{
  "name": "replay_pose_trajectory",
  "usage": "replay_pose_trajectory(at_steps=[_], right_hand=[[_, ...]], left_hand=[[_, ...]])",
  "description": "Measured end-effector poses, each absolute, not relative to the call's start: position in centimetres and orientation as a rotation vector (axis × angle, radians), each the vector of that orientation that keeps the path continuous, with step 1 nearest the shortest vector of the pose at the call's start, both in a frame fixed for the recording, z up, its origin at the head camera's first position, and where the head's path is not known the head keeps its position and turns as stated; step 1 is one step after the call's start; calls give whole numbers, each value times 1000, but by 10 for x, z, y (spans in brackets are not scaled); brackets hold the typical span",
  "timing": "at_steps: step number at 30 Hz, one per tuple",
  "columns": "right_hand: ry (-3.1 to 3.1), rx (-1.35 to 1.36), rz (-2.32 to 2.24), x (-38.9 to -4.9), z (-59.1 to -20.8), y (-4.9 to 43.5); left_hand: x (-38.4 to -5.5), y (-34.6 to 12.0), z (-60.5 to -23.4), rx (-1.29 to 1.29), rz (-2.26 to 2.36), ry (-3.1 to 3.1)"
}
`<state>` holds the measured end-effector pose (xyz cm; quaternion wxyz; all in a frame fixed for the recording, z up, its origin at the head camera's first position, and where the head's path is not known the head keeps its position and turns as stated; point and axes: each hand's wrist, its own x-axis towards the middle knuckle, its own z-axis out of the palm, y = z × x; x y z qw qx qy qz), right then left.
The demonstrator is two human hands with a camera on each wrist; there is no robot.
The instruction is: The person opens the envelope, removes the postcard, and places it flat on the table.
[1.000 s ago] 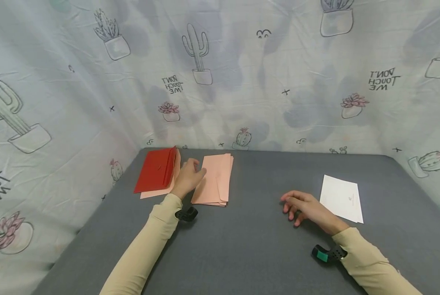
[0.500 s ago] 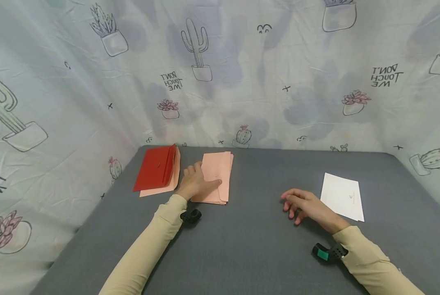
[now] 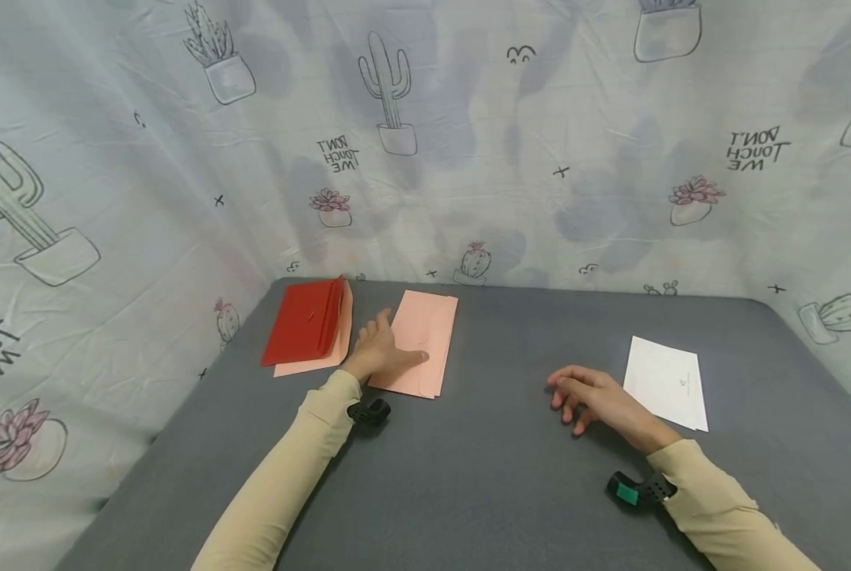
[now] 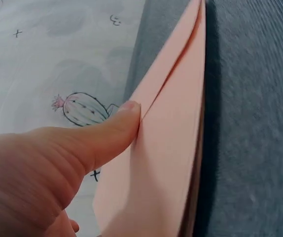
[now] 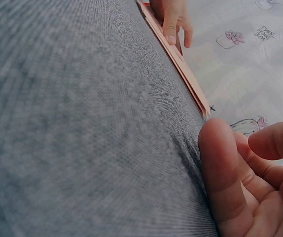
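My left hand [image 3: 381, 354] is at the stack of pink envelopes [image 3: 428, 321] on the back left of the grey table. Its thumb lies across the top envelope's face, and its fingers are at the left long edge. In the left wrist view the thumb tip presses beside the flap line of the pink envelope [image 4: 166, 148], with the other fingers mostly hidden below. My right hand [image 3: 599, 400] rests on the table with loosely bent fingers, holding nothing. Close behind it lie white cards [image 3: 668, 381] with small print.
Left of my left hand lies a red envelope [image 3: 304, 321] on top of another pink envelope [image 3: 343, 333]. A white curtain [image 3: 454, 206] printed with cacti hangs behind and left of the grey table [image 3: 468, 476].
My left hand has come down onto the pink stack, its thumb reaching across. The top envelopes have turned slightly, their far end shifting right. My right hand stays put.
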<state>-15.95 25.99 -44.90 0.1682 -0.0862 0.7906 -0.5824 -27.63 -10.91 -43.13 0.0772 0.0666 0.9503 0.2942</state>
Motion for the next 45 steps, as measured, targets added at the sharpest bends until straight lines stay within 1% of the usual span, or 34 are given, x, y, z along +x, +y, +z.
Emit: replay_pose_trajectory(at_steps=[11, 19, 45], right_hand=[[2239, -248, -1661, -158, -450, 260], [2239, -269, -1653, -159, -451, 261], [2255, -279, -1653, -159, -450, 260]], left_hand=[[-282, -117, -427, 76, 1158, 2656], [-281, -120, -421, 41, 1372, 2541], [-283, -124, -418, 84, 1312, 2531]])
